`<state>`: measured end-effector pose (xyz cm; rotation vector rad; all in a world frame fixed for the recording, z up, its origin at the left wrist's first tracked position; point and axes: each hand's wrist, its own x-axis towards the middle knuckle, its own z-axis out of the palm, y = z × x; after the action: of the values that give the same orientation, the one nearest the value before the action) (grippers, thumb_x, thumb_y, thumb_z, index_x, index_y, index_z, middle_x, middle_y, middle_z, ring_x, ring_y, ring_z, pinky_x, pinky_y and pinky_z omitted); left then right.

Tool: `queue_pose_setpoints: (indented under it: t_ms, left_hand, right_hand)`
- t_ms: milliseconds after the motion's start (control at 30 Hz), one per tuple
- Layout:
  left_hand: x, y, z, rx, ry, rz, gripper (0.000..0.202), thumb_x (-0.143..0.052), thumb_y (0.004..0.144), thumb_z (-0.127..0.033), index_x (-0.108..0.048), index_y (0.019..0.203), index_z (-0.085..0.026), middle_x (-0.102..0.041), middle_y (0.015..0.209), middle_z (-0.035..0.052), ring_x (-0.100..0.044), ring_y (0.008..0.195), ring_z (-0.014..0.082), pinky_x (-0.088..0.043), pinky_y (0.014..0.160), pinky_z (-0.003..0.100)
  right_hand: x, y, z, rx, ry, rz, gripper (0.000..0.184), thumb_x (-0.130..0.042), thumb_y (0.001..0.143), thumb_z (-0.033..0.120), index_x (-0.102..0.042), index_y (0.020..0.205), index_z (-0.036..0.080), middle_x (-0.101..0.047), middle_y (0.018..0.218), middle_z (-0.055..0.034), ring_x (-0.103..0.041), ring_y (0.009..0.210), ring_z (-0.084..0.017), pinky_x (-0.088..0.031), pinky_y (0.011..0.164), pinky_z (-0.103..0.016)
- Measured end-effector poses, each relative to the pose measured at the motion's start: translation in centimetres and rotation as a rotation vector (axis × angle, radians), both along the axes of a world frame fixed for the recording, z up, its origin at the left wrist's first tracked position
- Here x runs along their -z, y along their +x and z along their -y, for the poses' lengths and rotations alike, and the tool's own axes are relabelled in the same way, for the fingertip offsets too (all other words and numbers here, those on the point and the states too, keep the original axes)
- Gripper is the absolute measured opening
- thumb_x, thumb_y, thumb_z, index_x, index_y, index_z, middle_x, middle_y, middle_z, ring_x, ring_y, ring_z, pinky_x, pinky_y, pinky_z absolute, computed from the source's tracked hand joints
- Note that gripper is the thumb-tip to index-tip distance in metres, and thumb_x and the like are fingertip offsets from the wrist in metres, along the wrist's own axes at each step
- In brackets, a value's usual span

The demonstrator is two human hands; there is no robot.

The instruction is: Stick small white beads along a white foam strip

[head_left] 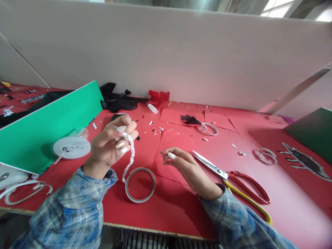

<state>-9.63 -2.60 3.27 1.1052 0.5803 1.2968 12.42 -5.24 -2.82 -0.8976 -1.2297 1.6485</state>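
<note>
My left hand (112, 143) is raised above the red table (181, 207), fingers closed on a crumpled white strip of tape backing (131, 152) that hangs down toward a thin roll of double-sided tape (140, 184) lying flat below it. My right hand (185, 166) hovers low over the table to the right of the roll, fingers loosely curled with the tips close together; I see nothing in them. Large scissors (233, 178) with red and yellow handles lie just right of that hand, blades partly apart.
A green board (52, 121) leans at left beside a round white lid (72, 147). More tape rings (209, 128) (266, 155), black scraps (190, 119), red scrap (158, 95) and small white bits lie around. A black cut-out (306, 162) lies at right. A white wall stands behind.
</note>
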Motion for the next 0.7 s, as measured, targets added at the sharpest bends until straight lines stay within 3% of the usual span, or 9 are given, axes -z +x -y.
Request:
queue_pose_setpoints:
  t_ms: [100,200,333,500,700]
  left_hand:
    - [0.4,0.6,-0.1,0.051,-0.010,-0.004,0.017,-0.070,0.064,-0.027,-0.058,0.074,-0.021,-0.028,0.057,-0.0059,-0.024,0.040,0.0029,-0.025,0.029,0.015]
    - [0.9,0.7,-0.3,0.071,-0.022,-0.025,0.016,-0.070,0.067,-0.028,-0.062,0.078,-0.020,-0.037,0.055,-0.0059,-0.027,0.038,0.0019,-0.024,0.031,0.015]
    - [1.4,0.4,-0.6,-0.031,0.032,-0.171,0.011,-0.065,0.074,-0.028,-0.065,0.079,-0.018,-0.047,0.057,-0.0038,-0.030,0.039,0.0026,-0.027,0.036,0.017]
    - [1.7,0.2,-0.7,-0.153,0.185,-0.408,0.016,-0.064,0.079,-0.032,-0.070,0.082,-0.018,-0.057,0.063,0.0004,-0.041,0.049,0.0082,-0.034,0.044,0.021]
    - [1.3,0.8,-0.3,-0.251,0.340,-0.630,0.016,-0.060,0.083,-0.030,-0.072,0.083,-0.019,-0.058,0.065,0.0001,-0.046,0.053,0.0099,-0.038,0.049,0.023]
  right_hand:
    - [-2.3,-1.3,0.3,-0.137,0.130,0.118,0.025,-0.059,0.086,0.039,-0.063,0.105,0.023,-0.059,0.115,-0.0056,-0.053,0.108,-0.018,-0.044,0.093,-0.034]
    - [-3.8,-3.1,-0.1,-0.220,0.192,0.072,0.027,-0.058,0.086,0.042,-0.061,0.103,0.021,-0.060,0.109,-0.0054,-0.056,0.099,-0.018,-0.046,0.087,-0.034]
    - [-3.7,-4.6,-1.2,-0.186,0.174,-0.097,0.029,-0.055,0.086,0.047,-0.061,0.084,0.019,-0.060,0.085,-0.0017,-0.057,0.085,-0.014,-0.044,0.088,-0.033]
    - [-3.3,-4.6,-1.9,-0.179,0.041,-0.211,0.028,-0.058,0.084,0.044,-0.062,0.079,0.017,-0.052,0.067,0.0017,-0.049,0.063,-0.011,-0.044,0.067,-0.028]
    - [-3.6,-4.3,-2.3,-0.084,-0.084,-0.246,0.020,-0.066,0.077,0.034,-0.062,0.071,0.016,-0.047,0.063,0.0032,-0.041,0.058,-0.008,-0.039,0.060,-0.024]
